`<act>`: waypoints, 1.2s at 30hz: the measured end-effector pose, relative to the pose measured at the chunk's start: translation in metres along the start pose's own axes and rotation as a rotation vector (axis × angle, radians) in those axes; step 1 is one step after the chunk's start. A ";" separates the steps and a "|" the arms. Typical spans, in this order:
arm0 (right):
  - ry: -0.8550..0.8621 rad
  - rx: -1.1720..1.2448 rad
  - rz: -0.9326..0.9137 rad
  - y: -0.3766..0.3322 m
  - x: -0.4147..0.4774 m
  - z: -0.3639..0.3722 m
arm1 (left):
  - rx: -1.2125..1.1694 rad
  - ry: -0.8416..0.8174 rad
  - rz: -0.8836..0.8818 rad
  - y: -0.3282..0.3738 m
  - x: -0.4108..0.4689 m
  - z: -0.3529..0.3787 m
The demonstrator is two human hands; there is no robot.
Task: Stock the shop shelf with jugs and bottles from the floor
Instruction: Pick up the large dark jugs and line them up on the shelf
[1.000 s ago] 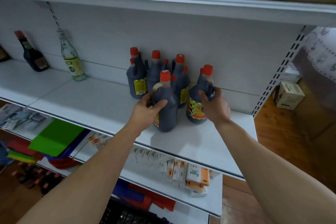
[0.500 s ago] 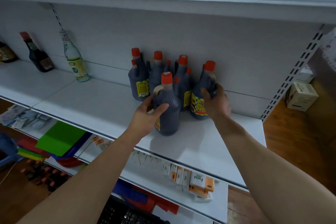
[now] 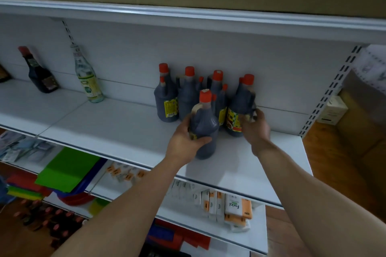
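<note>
Both hands on jugs on the shelf (image 3: 125, 131). Left hand (image 3: 183, 142) wrapped round the front jug (image 3: 203, 127), thumb across its belly; right hand (image 3: 255, 129) closed round the right jug (image 3: 238, 110) at its handle side. Both jugs stand on the shelf beside the back cluster (image 3: 183, 94), right one touching it, front one just ahead of it.

To do it well, I'd say: slide, don't lift; push each back till it meets its neighbour, label to the front, keep the base flat, let go only once it sits steady.

Long axis vertical on both, red caps up; front jug's label faces left, so it needs a turn
</note>
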State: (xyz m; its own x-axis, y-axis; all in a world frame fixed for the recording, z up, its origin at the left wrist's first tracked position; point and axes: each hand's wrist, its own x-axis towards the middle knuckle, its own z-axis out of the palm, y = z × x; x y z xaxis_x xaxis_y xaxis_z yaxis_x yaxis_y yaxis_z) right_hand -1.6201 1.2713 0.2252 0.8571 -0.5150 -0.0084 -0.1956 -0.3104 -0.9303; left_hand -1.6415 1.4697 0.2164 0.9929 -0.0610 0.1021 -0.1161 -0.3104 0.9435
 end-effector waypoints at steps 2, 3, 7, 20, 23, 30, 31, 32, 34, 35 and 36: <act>0.041 -0.041 -0.009 0.000 -0.015 0.003 | 0.026 -0.003 0.012 -0.003 0.001 -0.006; 0.060 -0.074 -0.018 0.000 -0.021 0.005 | 0.043 -0.001 0.016 -0.006 0.001 -0.009; 0.060 -0.113 0.004 -0.002 -0.042 0.022 | 0.086 0.030 0.003 -0.016 0.006 -0.032; 0.028 -0.100 -0.135 -0.034 -0.029 0.073 | 0.052 0.086 -0.067 -0.044 0.051 -0.107; 0.069 -0.093 -0.163 -0.037 -0.023 0.076 | 0.069 0.095 -0.051 -0.047 0.057 -0.112; 0.091 -0.130 -0.128 -0.031 -0.018 0.080 | 0.112 0.112 -0.059 -0.053 0.073 -0.122; 0.093 -0.129 -0.133 -0.030 -0.017 0.081 | 0.116 0.110 -0.063 -0.055 0.074 -0.122; 0.097 -0.126 -0.136 -0.029 -0.017 0.081 | 0.119 0.108 -0.069 -0.056 0.074 -0.122; 0.098 -0.126 -0.137 -0.027 -0.018 0.082 | 0.118 0.103 -0.077 -0.057 0.075 -0.122; 0.098 -0.128 -0.136 -0.028 -0.018 0.082 | 0.117 0.095 -0.080 -0.056 0.075 -0.122; 0.097 -0.129 -0.135 -0.028 -0.019 0.081 | 0.105 0.086 -0.086 -0.054 0.075 -0.122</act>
State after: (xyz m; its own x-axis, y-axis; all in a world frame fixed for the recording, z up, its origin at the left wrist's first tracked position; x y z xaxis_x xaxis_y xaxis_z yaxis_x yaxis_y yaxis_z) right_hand -1.5926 1.3550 0.2216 0.8308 -0.5346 0.1548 -0.1466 -0.4785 -0.8658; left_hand -1.5580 1.5980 0.2116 0.9974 0.0498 0.0528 -0.0279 -0.4086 0.9123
